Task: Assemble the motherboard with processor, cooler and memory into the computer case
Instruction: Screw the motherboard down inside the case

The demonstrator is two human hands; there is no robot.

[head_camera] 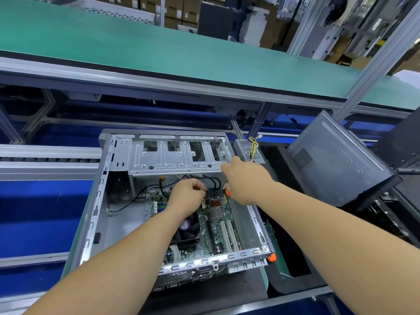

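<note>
An open grey computer case (95,201) lies on its side in front of me. The green motherboard (211,233) sits inside it, with a black cooler fan (188,228) partly hidden under my left forearm. My left hand (187,194) pinches black cables (213,183) above the board's far edge. My right hand (243,180) reaches over the case's right wall near the drive cage (177,155). An orange and yellow thing shows under its palm. Its fingers lie hidden behind the back of the hand.
A silver power supply (247,148) with yellow wires lies right of the case. A second dark case (336,160) leans at the right. An orange-handled tool (271,256) lies by the case's near right corner. A green conveyor belt (159,53) runs behind.
</note>
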